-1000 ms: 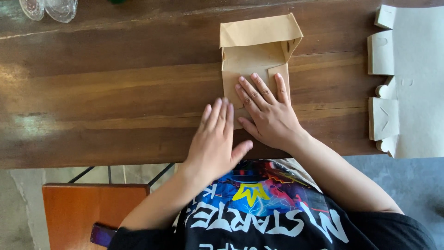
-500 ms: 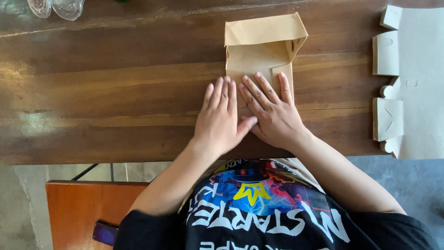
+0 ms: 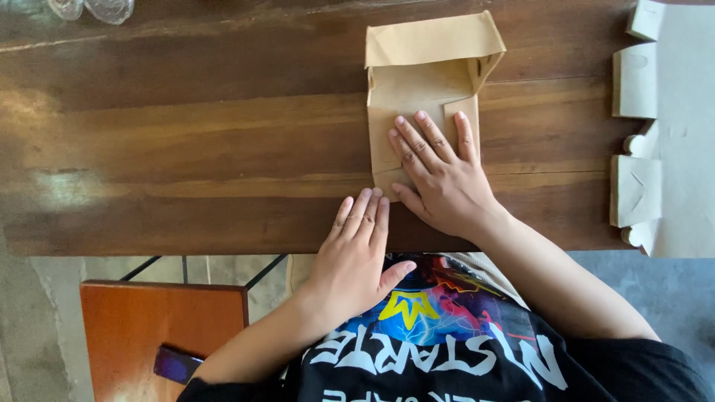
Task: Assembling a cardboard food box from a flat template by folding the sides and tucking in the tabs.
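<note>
A brown paper bag (image 3: 421, 82) lies flat on the dark wooden table (image 3: 186, 149), its far end folded open. My right hand (image 3: 439, 175) presses flat on the bag's near end, fingers spread. My left hand (image 3: 357, 253) rests flat at the table's near edge, just left of and below the bag, fingers together and holding nothing. Its fingertips touch the table beside the bag's near corner.
Flat pale cardboard pieces (image 3: 637, 134) lie along the table's right end. Clear glass objects (image 3: 93, 7) sit at the far left edge. An orange-brown stool (image 3: 160, 335) with a dark phone-like object (image 3: 177, 365) stands below the table's near edge.
My left hand has slid back off the bag toward me and now rests at the table's near edge. My right hand stays pressed on the bag.
</note>
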